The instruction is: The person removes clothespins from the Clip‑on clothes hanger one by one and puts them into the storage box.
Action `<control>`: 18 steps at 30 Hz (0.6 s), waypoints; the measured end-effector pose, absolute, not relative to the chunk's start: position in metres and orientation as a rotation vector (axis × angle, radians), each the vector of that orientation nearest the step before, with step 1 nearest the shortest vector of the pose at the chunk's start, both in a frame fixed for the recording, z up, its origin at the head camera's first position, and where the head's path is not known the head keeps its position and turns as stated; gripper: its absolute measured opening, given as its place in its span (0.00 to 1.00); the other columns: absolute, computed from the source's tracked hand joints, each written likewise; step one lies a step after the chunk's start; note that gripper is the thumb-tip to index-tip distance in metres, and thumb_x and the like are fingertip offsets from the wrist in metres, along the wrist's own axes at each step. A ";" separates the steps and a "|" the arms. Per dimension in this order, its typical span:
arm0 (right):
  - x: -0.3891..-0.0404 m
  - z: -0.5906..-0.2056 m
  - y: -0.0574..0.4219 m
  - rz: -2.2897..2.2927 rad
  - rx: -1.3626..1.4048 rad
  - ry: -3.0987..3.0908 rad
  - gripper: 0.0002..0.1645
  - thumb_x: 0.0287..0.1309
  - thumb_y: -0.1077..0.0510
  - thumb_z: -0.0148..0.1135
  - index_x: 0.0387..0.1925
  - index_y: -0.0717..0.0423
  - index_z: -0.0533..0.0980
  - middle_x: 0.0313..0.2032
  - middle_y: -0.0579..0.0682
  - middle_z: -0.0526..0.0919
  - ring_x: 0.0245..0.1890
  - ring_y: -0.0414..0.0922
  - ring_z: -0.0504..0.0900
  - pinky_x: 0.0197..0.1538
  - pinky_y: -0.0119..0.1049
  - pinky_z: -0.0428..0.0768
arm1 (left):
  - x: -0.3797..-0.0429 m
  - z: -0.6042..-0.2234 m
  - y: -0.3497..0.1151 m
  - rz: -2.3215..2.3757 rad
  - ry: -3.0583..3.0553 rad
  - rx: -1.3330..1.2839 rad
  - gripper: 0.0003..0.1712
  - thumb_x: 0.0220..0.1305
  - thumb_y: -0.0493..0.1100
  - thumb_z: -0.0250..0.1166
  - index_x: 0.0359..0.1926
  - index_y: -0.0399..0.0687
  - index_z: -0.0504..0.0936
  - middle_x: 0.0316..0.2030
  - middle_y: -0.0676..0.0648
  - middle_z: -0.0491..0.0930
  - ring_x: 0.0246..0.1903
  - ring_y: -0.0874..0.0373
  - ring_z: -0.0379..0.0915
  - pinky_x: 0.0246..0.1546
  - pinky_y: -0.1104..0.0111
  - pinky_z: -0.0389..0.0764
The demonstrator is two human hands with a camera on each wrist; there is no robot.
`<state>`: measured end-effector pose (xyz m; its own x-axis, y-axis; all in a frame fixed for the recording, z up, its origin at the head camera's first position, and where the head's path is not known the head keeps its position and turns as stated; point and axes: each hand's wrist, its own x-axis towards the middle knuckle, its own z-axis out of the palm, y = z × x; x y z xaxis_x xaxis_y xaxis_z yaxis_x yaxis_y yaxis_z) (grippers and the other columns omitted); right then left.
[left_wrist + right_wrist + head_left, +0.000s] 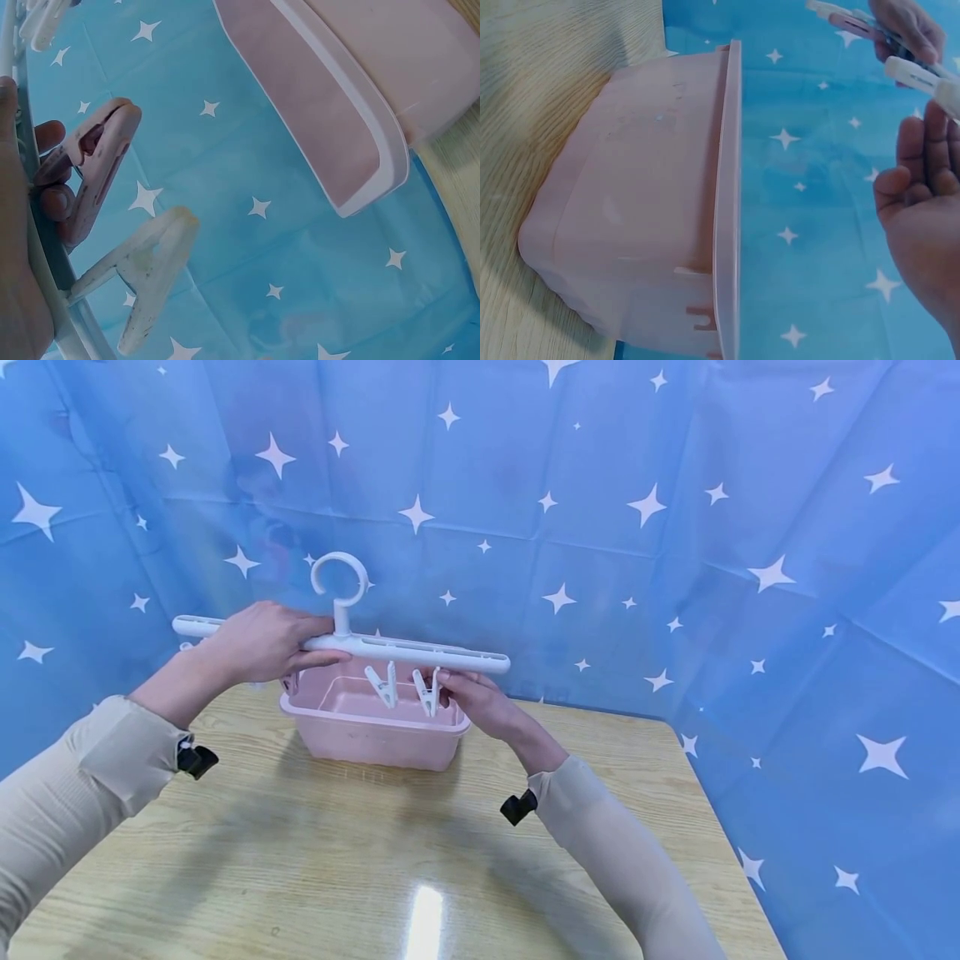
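A white clip hanger (pixel 420 651) is held up level above a pink plastic basin (pixel 375 739), its round hook pointing upward. My left hand (pixel 262 639) grips the bar just left of the hook. In the left wrist view, a pink clip (pixel 110 154) hangs by its fingertips, and a whitish clip (pixel 166 259) hangs beside that one. Right of the hook dangle two white clips. My right hand (pixel 480 700) pinches the outer clip (pixel 426 695) between thumb and fingers, while the inner clip (pixel 385 687) hangs apart from it.
The basin stands on a wood-grain table (pixel 337 860) near its back edge, directly below the hanger. A blue curtain with white stars (pixel 525 527) rises behind the table and along its right side. Black cameras are strapped at both wrists.
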<state>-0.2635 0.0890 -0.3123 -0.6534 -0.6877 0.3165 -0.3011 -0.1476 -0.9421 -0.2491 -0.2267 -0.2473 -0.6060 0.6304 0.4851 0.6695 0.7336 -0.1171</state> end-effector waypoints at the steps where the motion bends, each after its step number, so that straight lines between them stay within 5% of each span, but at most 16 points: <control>1: -0.264 -0.313 0.090 -1.859 -1.121 1.836 0.21 0.69 0.59 0.41 0.52 0.72 0.71 0.37 0.37 0.82 0.34 0.39 0.70 0.41 0.33 0.67 | -0.249 -0.247 -0.227 -0.102 -2.436 -0.984 0.19 0.61 0.56 0.70 0.25 0.57 0.70 0.13 0.61 0.63 0.15 0.64 0.66 0.21 0.64 0.70; 10: -0.262 -0.312 0.094 -1.866 -1.161 1.790 0.15 0.73 0.59 0.42 0.52 0.60 0.72 0.42 0.37 0.84 0.34 0.42 0.69 0.44 0.35 0.66 | -0.249 -0.247 -0.227 -0.101 -2.416 -1.006 0.19 0.62 0.58 0.68 0.25 0.57 0.70 0.14 0.60 0.62 0.15 0.65 0.63 0.22 0.66 0.68; 18: -0.262 -0.313 0.095 -1.814 -1.187 1.903 0.22 0.74 0.59 0.40 0.54 0.77 0.67 0.39 0.41 0.80 0.38 0.38 0.74 0.43 0.33 0.69 | -0.247 -0.247 -0.227 -0.115 -2.409 -1.010 0.19 0.60 0.55 0.71 0.24 0.57 0.70 0.14 0.60 0.61 0.15 0.65 0.61 0.21 0.67 0.67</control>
<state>-0.2620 0.0953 -0.3129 -0.6342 -0.6937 0.3415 -0.3744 -0.1109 -0.9206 -0.2471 -0.2270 -0.2466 -0.5860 0.6413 0.4953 0.6855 0.7183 -0.1190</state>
